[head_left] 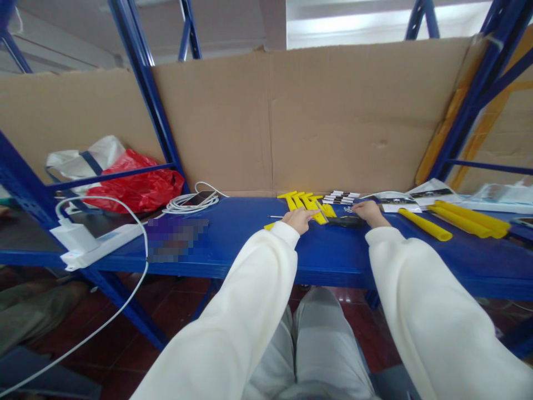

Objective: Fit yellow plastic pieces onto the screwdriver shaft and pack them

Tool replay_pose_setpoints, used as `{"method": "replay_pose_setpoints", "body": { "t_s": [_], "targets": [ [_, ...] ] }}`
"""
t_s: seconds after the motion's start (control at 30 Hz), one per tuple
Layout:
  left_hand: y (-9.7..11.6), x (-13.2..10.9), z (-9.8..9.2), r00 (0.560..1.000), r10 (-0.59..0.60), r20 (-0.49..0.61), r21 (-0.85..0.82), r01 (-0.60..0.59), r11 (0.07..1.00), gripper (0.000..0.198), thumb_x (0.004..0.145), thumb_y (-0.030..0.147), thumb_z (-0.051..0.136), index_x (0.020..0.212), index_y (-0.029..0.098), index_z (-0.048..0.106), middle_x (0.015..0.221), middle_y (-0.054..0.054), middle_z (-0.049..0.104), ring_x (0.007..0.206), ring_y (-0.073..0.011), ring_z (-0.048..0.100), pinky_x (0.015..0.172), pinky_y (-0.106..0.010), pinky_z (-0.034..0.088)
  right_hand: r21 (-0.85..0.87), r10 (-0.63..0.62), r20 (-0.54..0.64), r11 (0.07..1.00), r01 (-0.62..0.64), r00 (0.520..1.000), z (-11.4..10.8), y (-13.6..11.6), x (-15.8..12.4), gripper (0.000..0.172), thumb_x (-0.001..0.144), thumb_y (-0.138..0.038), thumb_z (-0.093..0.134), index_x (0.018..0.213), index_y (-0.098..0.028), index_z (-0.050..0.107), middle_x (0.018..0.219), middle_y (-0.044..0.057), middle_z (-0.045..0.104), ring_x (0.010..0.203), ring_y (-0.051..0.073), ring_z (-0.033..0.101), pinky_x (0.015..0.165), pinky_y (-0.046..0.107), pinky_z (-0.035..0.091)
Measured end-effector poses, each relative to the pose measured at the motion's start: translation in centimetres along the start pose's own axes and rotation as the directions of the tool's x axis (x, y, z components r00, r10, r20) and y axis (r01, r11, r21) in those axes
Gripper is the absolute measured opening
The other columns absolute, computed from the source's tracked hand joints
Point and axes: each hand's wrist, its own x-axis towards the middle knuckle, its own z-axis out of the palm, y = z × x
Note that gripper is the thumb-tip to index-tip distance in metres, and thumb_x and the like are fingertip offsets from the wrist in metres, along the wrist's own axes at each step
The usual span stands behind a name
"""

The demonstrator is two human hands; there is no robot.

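One black handle (pixel 345 221) lay crosswise between left hand (pixel 296 221) and right hand (pixel 370 213) in the head view; the left touched a yellow piece (pixel 320 217); the right, fingertips bunched, sat just right of small pale parts (pixel 348 210); neither grip was clear.

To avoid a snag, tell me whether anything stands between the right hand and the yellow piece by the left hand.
Yes: a long black object lies between the right hand and the yellow piece by the left hand. Small silvery bits lie just beyond it, near the right hand.
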Motion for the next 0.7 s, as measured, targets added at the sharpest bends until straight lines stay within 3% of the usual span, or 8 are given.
{"method": "replay_pose_setpoints", "body": {
  "t_s": [0.1, 0.5, 0.7],
  "targets": [
    [0.04, -0.05, -0.10, 1.000, -0.006, 0.004, -0.004, 0.006, 1.000, 0.050, 0.105, 0.025, 0.042, 0.152, 0.040, 0.053, 0.130, -0.005, 0.068, 0.124, -0.0204, 0.065, 0.104, -0.027, 0.049, -0.101, 0.071, 0.081, 0.993, -0.063, 0.994, -0.50, -0.02, -0.14, 0.012, 0.074, -0.015, 0.072, 0.065, -0.022, 0.074, 0.077, 0.007, 0.076, 0.094, 0.028, 0.075, 0.087, 0.034, 0.058],
    [0.32, -0.38, -0.48, 1.000, -0.016, -0.006, -0.026, 0.016, 1.000, 0.047, 0.105, 0.027, 0.044, 0.149, 0.037, 0.057, 0.127, -0.007, 0.069, 0.123, -0.0212, 0.065, 0.103, -0.027, 0.050, -0.143, -0.038, 0.141, 0.988, 0.058, 0.989, -0.48, 0.21, 0.13, 0.013, 0.072, -0.010, 0.073, 0.069, -0.021, 0.079, 0.073, 0.005, 0.076, 0.085, 0.026, 0.075, 0.077, 0.029, 0.057],
    [0.42, -0.42, -0.54, 1.000, -0.009, 0.005, -0.017, 0.009, 1.000, 0.048, 0.105, 0.024, 0.044, 0.149, 0.038, 0.057, 0.129, -0.006, 0.070, 0.123, -0.0214, 0.066, 0.103, -0.027, 0.050, -0.193, -0.038, 0.160, 0.979, 0.069, 0.986, -0.77, -0.13, 0.09, 0.013, 0.076, -0.012, 0.072, 0.070, -0.021, 0.080, 0.080, 0.006, 0.078, 0.091, 0.026, 0.076, 0.080, 0.028, 0.056]
  ]
}}
